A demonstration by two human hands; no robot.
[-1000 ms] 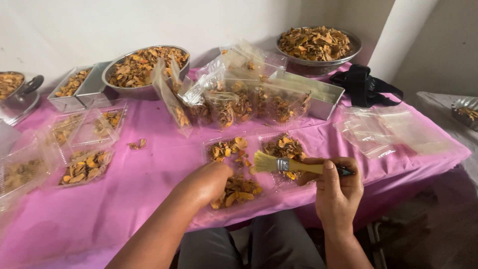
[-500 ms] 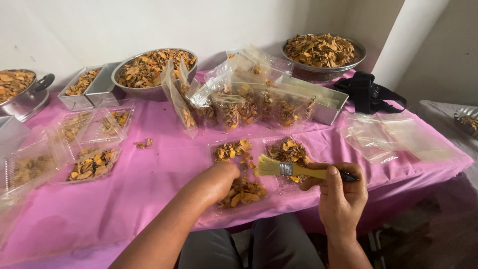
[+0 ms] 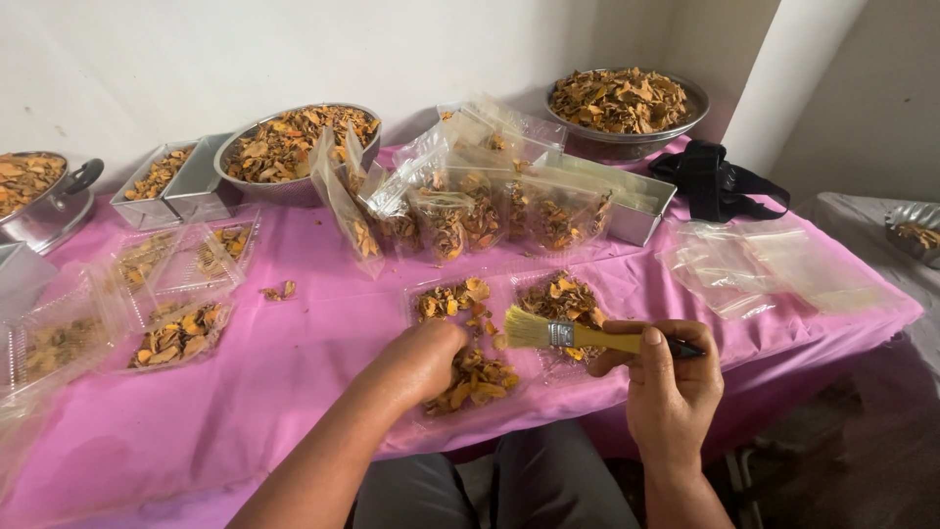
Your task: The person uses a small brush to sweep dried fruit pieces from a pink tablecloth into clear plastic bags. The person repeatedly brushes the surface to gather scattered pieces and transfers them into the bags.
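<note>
Right hand (image 3: 674,384) has a closed grip on the yellow-handled brush (image 3: 578,336), bristles pointing left over the clear tray (image 3: 509,338) of dried orange pieces. Left hand (image 3: 419,360) rests curled on that tray; its grip I cannot tell. Pink-covered worktop (image 3: 313,362) beneath, filled bags (image 3: 470,211) behind.

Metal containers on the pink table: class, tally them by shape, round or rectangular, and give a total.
Round bowls and pot: 3 (bowl, bowl, pot)
Rectangular tins: 3 (pair, tin)
Total: 6
</note>
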